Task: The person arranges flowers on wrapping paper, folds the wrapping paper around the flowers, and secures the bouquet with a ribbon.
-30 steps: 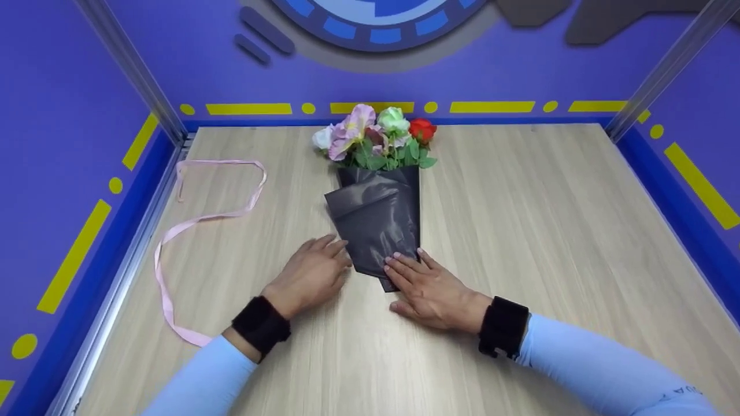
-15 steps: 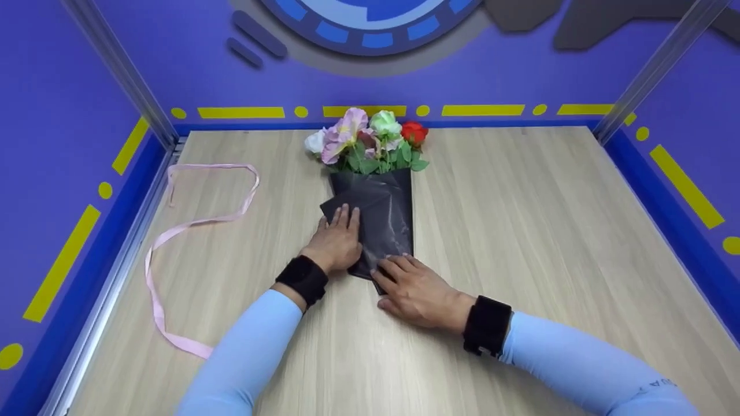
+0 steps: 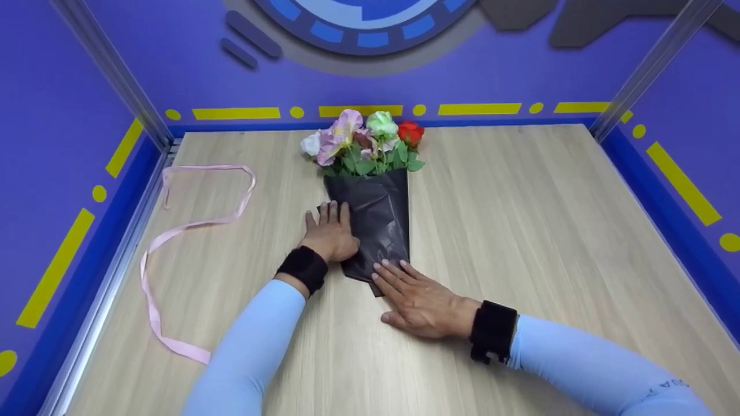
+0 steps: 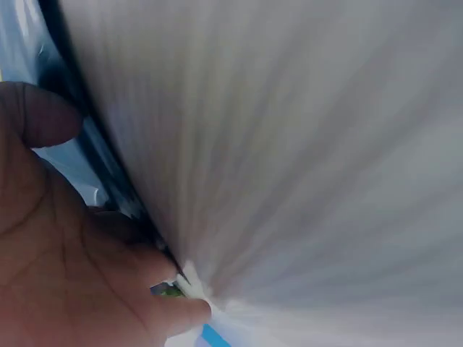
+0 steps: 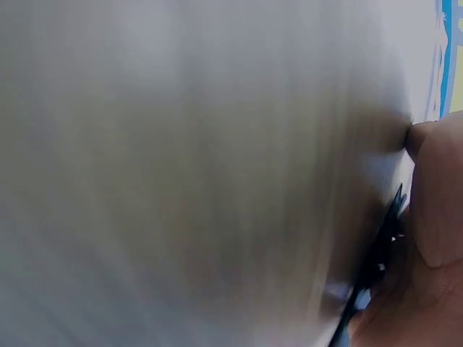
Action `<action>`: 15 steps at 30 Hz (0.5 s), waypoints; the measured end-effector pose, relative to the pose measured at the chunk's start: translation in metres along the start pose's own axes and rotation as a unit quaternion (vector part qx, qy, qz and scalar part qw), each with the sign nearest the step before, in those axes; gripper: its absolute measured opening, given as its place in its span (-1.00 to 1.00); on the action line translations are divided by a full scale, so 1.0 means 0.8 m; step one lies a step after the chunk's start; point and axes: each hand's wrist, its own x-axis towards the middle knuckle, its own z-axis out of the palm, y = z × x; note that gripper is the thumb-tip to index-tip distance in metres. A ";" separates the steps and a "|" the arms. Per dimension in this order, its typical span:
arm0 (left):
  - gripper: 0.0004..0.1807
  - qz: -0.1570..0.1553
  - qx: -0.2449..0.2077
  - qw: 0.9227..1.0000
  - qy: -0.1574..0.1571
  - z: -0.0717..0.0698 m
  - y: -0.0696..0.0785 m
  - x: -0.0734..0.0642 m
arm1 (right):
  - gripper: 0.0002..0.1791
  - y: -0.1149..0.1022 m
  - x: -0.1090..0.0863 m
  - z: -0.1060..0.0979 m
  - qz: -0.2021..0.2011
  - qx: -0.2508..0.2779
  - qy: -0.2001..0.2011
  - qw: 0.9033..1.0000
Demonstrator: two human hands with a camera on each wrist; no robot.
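Left hand [image 3: 331,236] has moved forward, touching black wrapping [image 3: 378,222] rightward.

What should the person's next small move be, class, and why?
Probably tuck in the left corner of the black flower wrap: it juts out beside the left hand, while the right hand rests on the lower end and the pink ribbon lies loose.

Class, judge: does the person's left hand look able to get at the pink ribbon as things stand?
Probably yes: the pink ribbon lies left of the left hand, with nothing visible between them, though that hand touches the black wrap.
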 end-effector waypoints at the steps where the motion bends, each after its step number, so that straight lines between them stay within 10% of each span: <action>1: -0.08 -0.005 -0.002 1.000 -0.001 -0.001 0.000 0.000 | -0.12 0.000 0.000 0.000 0.002 0.005 -0.005 1.000; 15: -0.08 -0.014 -0.035 0.999 0.028 0.004 -0.006 0.002 | -0.11 0.002 0.001 0.005 -0.004 0.016 0.027 0.999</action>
